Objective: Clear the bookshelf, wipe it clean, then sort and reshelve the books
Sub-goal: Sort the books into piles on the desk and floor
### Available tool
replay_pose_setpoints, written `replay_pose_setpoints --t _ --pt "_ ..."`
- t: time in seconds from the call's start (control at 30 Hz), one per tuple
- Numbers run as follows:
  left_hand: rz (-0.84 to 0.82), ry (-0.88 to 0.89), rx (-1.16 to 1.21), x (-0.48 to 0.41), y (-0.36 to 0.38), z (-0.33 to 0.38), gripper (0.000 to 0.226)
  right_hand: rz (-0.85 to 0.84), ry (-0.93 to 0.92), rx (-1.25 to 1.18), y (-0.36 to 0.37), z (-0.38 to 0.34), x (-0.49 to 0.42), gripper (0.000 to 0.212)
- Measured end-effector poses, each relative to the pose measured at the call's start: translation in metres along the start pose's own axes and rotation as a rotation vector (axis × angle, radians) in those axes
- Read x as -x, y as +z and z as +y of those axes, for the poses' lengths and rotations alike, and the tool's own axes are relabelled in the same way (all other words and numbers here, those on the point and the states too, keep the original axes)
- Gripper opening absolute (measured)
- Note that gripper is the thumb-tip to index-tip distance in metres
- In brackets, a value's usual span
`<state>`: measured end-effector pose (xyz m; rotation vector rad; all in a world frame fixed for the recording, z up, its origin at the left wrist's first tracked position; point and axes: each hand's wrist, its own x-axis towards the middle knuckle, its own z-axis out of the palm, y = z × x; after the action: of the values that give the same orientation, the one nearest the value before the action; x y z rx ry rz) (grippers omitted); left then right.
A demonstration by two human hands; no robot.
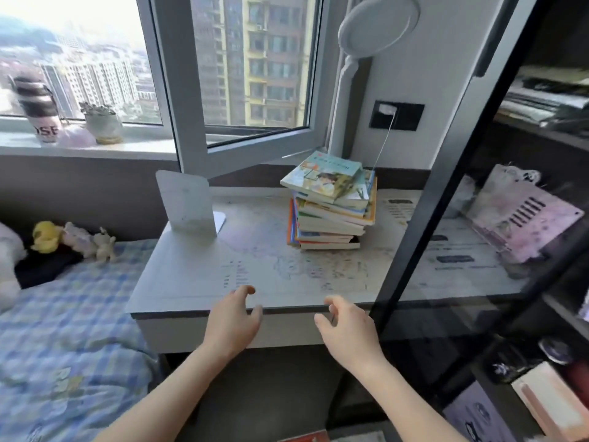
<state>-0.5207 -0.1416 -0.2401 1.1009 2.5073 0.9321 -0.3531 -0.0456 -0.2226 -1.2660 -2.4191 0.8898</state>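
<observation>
A stack of several colourful books (pixel 331 205) stands on the pale desk (pixel 197 269), toward its back right, the top ones lying askew. A white metal bookend (pixel 188 202) stands upright at the back left of the desk. My left hand (pixel 232 320) hovers at the desk's front edge with loosely curled fingers, holding nothing. My right hand (pixel 347 330) hangs beside it at the same edge, fingers relaxed and empty. A dark-framed bookshelf with a glass door (pixel 478 186) fills the right side.
A bed with a blue checked cover (pixel 63 330) and soft toys (pixel 73 239) lies left of the desk. An open window sash (pixel 242 90) juts in over the desk's back. A white lamp (pixel 376 27), a wall socket with a cable (pixel 396 116) and a pink stand (pixel 522 218) are right.
</observation>
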Motion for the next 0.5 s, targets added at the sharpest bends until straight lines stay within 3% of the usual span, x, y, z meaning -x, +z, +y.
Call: replay_pose_setpoints --t 0.2,0.37,0.5 --pt "0.013 -0.178 0.331 -0.053 -0.003 0.042 0.047 -0.128 0.089 0.223 0.007 0.012 -0.098 0.055" --pt "-0.012 -0.241 0.562 -0.107 0.002 0.057 0.063 -0.235 0.282 0.425 0.017 0.052 -0.160 0.077" --pt "-0.127 -0.317 0.755 -0.158 0.013 0.071 0.078 -0.304 0.359 0.531 0.033 0.081 -0.181 0.098"
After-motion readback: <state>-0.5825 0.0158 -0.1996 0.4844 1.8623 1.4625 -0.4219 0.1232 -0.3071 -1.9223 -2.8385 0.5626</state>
